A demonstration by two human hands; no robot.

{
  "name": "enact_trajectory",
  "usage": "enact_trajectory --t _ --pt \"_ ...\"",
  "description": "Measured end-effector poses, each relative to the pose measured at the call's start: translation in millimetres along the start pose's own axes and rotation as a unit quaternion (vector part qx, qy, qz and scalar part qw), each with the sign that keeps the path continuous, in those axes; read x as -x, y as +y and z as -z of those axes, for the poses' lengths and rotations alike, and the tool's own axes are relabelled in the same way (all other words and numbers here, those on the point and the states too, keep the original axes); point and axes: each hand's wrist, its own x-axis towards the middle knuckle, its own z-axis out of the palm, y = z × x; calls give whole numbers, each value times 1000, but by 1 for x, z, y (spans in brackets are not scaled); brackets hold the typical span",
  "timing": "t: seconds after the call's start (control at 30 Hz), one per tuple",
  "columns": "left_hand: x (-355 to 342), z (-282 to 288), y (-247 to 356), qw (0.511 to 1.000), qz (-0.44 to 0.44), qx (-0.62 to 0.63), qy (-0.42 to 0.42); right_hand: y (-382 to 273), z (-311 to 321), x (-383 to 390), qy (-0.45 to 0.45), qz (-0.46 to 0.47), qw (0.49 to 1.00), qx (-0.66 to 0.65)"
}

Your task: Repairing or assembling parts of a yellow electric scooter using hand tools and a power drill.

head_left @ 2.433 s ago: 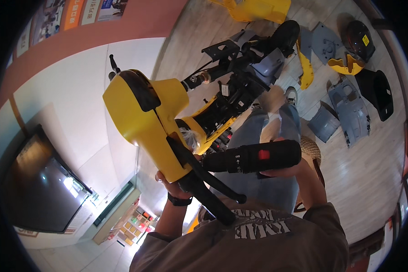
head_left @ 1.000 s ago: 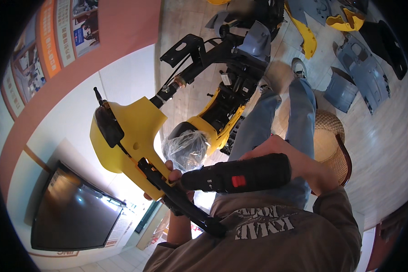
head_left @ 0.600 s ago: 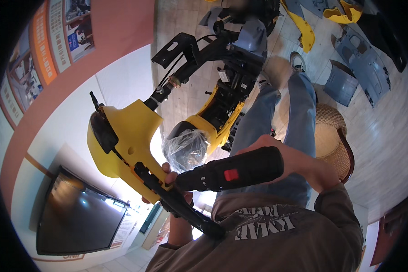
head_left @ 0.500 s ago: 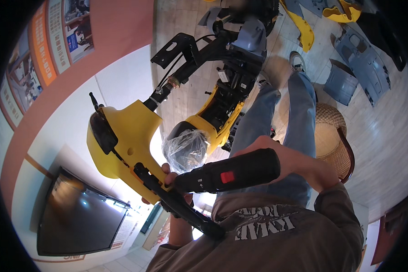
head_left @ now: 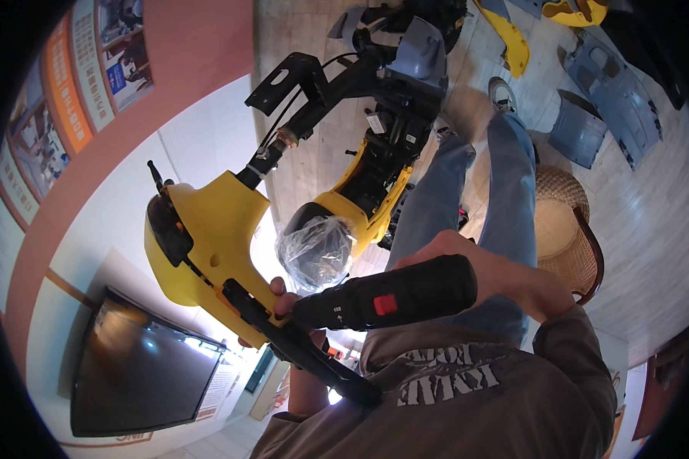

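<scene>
My right hand (head_left: 486,275) is closed round a black power tool (head_left: 421,287) with a red switch, held crosswise over my lap, its nose at the lower edge of a yellow scooter handlebar cover (head_left: 207,237). My left hand (head_left: 281,304) grips that cover beside the black brake lever and grip (head_left: 314,356), its fingertips next to the tool's nose; much of it is hidden. The cover sits on a black steering column (head_left: 264,161). The scooter's stripped black frame (head_left: 390,134) stretches away, with a saddle in crumpled clear plastic (head_left: 310,252).
A woven chair (head_left: 559,199) stands right of my jeans-clad legs. Grey body panels (head_left: 605,76), a yellow panel (head_left: 517,53) and a black panel (head_left: 658,76) lie on the floor at upper right. A wall screen (head_left: 138,367) and posters (head_left: 84,76) are at left.
Since the first frame the tool and my right hand have shifted down and left, and the handlebar cover appears further left. The view has swung; over the last half second it barely differs.
</scene>
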Motion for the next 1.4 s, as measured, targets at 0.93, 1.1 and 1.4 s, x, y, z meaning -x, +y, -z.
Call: enact_trajectory --t 0.93,1.1,1.4 --pt "2 -2 -1 998 -27 -38 29 0 -12 6 102 -10 986 -129" --pt "2 -3 -2 998 -29 -29 45 -8 -3 0 62 -11 995 -81" --pt "2 -4 0 998 -16 17 65 12 0 -16 8 36 995 -88"
